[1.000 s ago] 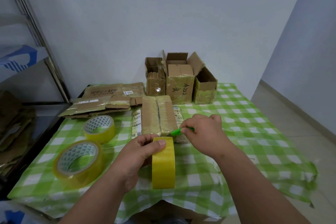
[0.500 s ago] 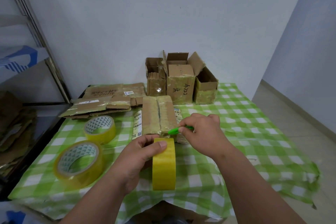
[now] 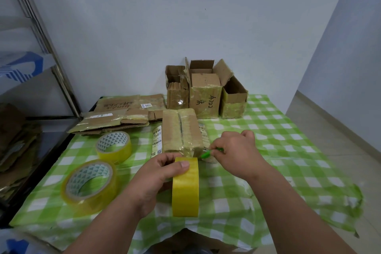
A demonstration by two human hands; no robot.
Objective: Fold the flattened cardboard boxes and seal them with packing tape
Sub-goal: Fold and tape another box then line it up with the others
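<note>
Shelf (image 3: 39, 33): metal rack at far left, past the table edge; brown cardboard piled below it.
Big roll (image 3: 89, 186): yellow-clear tape, lying flat on the tablecloth (image 3: 288, 150), near left corner.
Small roll (image 3: 114, 145): same tape, flat, just behind the big roll.
Flat boxes (image 3: 115, 115): stack of flattened cardboard at back left, partly hanging past the table edge; white labels on top.
Left hand (image 3: 158, 177): grasping held roll (image 3: 185, 186), thumb pressed on its top rim, fingers curled behind it.
Held roll: yellow, standing on edge, outer face toward camera, centre front, just before the box.
Box (image 3: 181, 130): folded and closed, centre of table, flaps meeting in a seam along the top, glossy tape over it; printed labels on both sides. A tape strip runs from its near end to the held roll.
Cutter (image 3: 207, 153): green tip only, rest hidden in the fist; tip at the box's near right corner, beside the tape strip. Contact with tape: cannot tell.
Right hand (image 3: 235, 150): clenched round the cutter, knuckles up, right of the box.
Back boxes (image 3: 206, 90): three upright open cartons against the wall, touching side by side; middle one has handwriting on its front.
Tablecloth: green and white check, wrinkled at the right edge.
</note>
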